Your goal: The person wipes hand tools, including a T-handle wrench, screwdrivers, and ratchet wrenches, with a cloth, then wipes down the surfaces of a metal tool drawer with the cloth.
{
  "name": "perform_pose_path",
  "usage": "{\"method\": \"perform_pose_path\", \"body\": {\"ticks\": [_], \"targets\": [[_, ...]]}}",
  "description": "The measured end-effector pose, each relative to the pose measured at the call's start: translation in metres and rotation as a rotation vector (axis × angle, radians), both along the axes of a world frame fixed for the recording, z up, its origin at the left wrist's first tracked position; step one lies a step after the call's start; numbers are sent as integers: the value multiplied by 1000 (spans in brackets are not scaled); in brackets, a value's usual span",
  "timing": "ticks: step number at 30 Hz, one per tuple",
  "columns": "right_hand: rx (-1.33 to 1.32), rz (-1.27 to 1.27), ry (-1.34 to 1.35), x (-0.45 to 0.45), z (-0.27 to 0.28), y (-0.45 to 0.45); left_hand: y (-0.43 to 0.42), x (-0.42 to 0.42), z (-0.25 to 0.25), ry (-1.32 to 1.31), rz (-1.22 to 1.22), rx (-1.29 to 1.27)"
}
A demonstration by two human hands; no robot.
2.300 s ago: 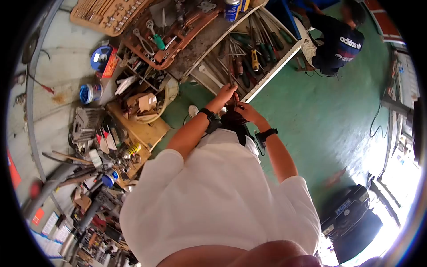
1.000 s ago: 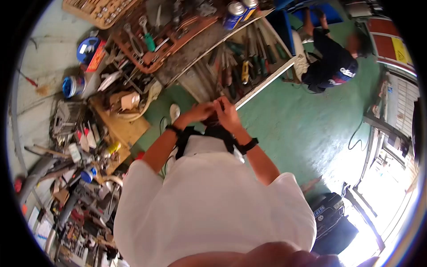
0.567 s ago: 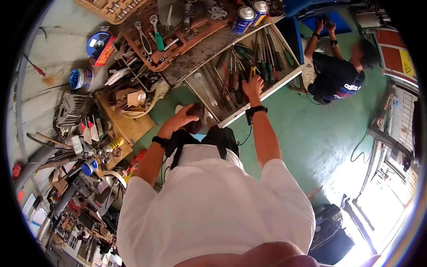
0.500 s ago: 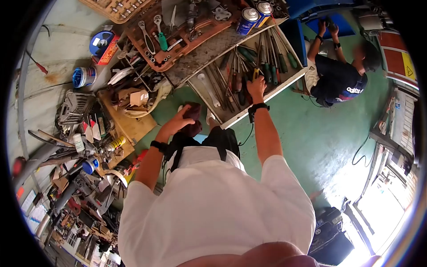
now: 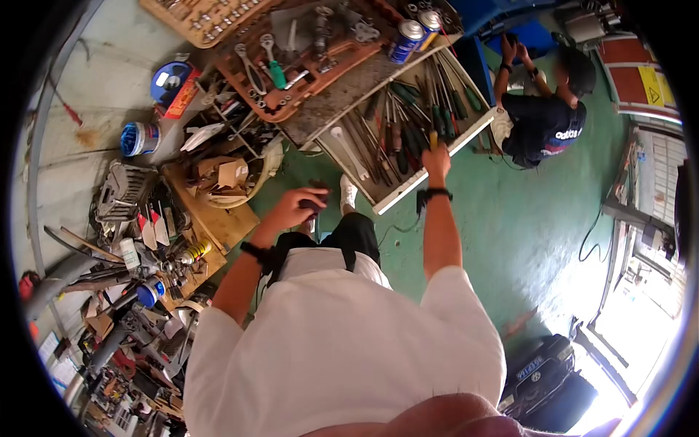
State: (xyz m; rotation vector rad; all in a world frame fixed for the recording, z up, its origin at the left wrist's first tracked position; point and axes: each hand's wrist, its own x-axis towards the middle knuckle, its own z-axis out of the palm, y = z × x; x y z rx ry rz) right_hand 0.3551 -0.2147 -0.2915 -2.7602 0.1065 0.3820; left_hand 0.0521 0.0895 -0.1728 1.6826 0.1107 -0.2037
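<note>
My right hand is closed on a yellow-handled tool at the front edge of an open drawer. The tool's far end is hard to make out. Screwdrivers with green, dark and red handles lie packed in the drawer. A large wrench lies at the drawer's left side. Left of the drawer, my left hand is closed around a dark maroon cloth, partly hidden by the fingers.
Above the drawer, a worn bench top carries an orange tool case and two spray cans. A cluttered wooden board stands left. At the right, a person in a dark shirt works over something blue.
My right hand has drawn back toward the drawer's front edge with the yellow-handled tool. My left hand still has the cloth, which now shows less. The view has shifted slightly.
</note>
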Motion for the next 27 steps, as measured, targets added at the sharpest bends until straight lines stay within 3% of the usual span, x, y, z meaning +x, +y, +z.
{"method": "perform_pose_path", "body": {"ticks": [4,6,8,11,13,14,16,19,23,27], "targets": [[47,-110,-65,-99,46,-31,-24,14,-7,-46,-128,-17],[62,-170,-119,-153,75,-40,-37,19,7,-242,-59,143],[52,-205,-151,-203,103,-47,-45,16,36,-283,-31,105],[-4,-133,-229,-266,135,-48,-48,9,67,-407,-79,114],[32,-59,-162,-305,161,-26,-50,1,80,-838,-150,135],[45,-86,-161,-324,162,-8,-50,-5,87,-900,-161,179],[95,182,-166,-342,171,23,-49,-13,99,-1009,-135,281],[-39,387,-97,-345,191,68,-34,-21,83,-983,-150,414],[86,518,-73,-340,211,104,10,-49,75,-695,-327,590],[66,691,-52,-333,214,111,38,-82,84,-607,-370,561]]}}
